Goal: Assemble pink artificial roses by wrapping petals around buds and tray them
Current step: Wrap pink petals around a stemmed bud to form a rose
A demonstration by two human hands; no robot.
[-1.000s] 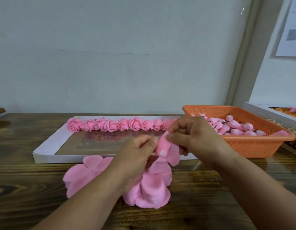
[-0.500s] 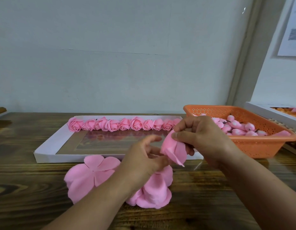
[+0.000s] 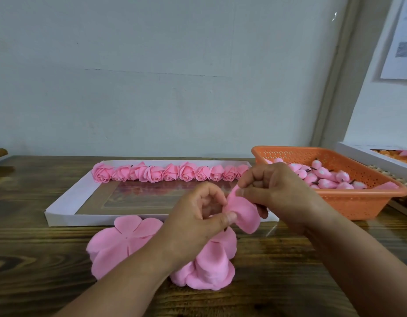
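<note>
Dark wooden table meets a pale blue-grey wall.

Dark grained wooden table

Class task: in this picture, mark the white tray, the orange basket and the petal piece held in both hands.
white tray (image 3: 60, 212): head view, on its near left wall.
orange basket (image 3: 348, 203): head view, on its front wall.
petal piece (image 3: 245, 213): head view, on the lobe between the hands.

A dark wooden table carries a white tray, an orange basket — and loose pink petal sheets.
</note>
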